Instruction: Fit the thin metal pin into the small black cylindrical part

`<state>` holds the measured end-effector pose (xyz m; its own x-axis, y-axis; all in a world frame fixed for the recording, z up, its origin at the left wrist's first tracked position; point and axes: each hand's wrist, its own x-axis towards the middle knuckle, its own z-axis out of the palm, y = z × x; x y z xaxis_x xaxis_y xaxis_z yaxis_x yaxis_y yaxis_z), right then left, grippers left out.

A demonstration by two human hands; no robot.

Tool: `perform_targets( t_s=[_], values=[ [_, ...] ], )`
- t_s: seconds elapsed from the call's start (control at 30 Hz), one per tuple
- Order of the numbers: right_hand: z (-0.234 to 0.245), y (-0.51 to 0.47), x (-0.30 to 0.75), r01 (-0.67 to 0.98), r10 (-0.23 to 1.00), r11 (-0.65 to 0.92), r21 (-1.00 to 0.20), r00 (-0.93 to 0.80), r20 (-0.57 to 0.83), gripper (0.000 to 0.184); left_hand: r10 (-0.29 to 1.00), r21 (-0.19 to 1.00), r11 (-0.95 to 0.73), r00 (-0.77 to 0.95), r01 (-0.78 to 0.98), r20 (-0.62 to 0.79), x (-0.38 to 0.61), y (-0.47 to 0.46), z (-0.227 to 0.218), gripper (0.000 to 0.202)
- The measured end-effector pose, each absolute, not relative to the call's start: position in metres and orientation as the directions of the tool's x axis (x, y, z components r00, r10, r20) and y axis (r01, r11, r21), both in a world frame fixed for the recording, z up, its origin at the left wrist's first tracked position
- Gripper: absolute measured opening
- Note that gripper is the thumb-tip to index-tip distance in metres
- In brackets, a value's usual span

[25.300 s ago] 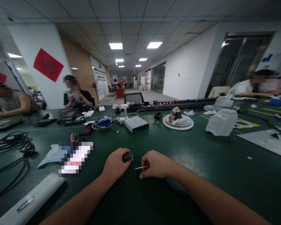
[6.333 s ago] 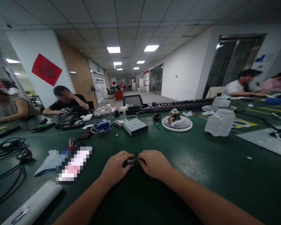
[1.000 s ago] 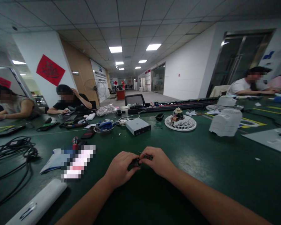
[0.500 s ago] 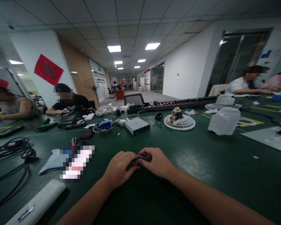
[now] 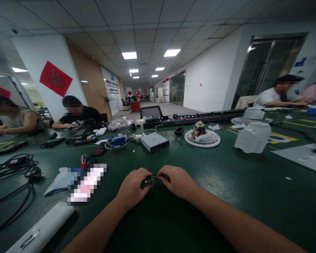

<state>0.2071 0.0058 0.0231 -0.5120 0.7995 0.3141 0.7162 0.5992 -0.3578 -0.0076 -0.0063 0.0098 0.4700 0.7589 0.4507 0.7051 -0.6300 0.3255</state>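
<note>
My left hand [image 5: 133, 187] is closed, thumb below and fingers above, on a small dark part [image 5: 149, 181] with a shiny, rounded end. From that end a thin metal rod [image 5: 155, 176] reaches across to my right hand [image 5: 177, 181], whose thumb and fingertips pinch its far end. Both hands are held over the green tabletop [image 5: 158, 218], close together at the middle. The fingers cover much of the dark part, so its exact kind does not show.
Beyond my hands lie a grey disc drive [image 5: 155, 142], a small black box [image 5: 179, 131] and a white fan grille [image 5: 202, 137] carrying a motor. A white housing [image 5: 252, 137] stands right. Leftward are a screwdriver [image 5: 83, 160], black cables [image 5: 28, 168] and a long white piece [image 5: 42, 226]. Co-workers sit around.
My hands have drawn slightly apart, the right one moving rightward. More of the dark part and the thin rod between the hands now shows.
</note>
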Motion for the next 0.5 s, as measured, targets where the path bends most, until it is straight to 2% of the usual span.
perform_targets(
  t_s=[0.07, 0.13, 0.3, 0.4, 0.5],
  values=[
    [0.0243, 0.0041, 0.2071, 0.745, 0.803, 0.593, -0.307, -0.517, 0.296, 0.018, 0.751, 0.299, -0.635, 0.479, 0.712, 0.454, -0.0062, -0.0066, 0.009, 0.03],
    [0.0247, 0.0034, 0.2076, 0.735, 0.796, 0.605, -0.306, -0.54, 0.274, 0.017, 0.744, 0.283, -0.641, 0.488, 0.713, 0.457, -0.0062, -0.0061, 0.0077, 0.031],
    [0.0219, 0.007, 0.2088, 0.644, 0.801, 0.593, -0.484, -0.533, 0.273, 0.017, 0.728, 0.313, -0.671, 0.517, 0.672, 0.45, -0.0086, -0.0058, 0.0063, 0.032],
    [0.0204, 0.0097, 0.2094, 0.689, 0.84, 0.541, -0.481, -0.471, 0.269, 0.018, 0.735, 0.324, -0.664, 0.508, 0.674, 0.449, -0.0078, -0.0067, 0.0066, 0.031],
    [0.0204, 0.0103, 0.2114, 0.675, 0.829, 0.551, -0.491, -0.512, 0.225, 0.016, 0.73, 0.292, -0.668, 0.525, 0.684, 0.439, -0.006, -0.0078, 0.0072, 0.032]
  ],
)
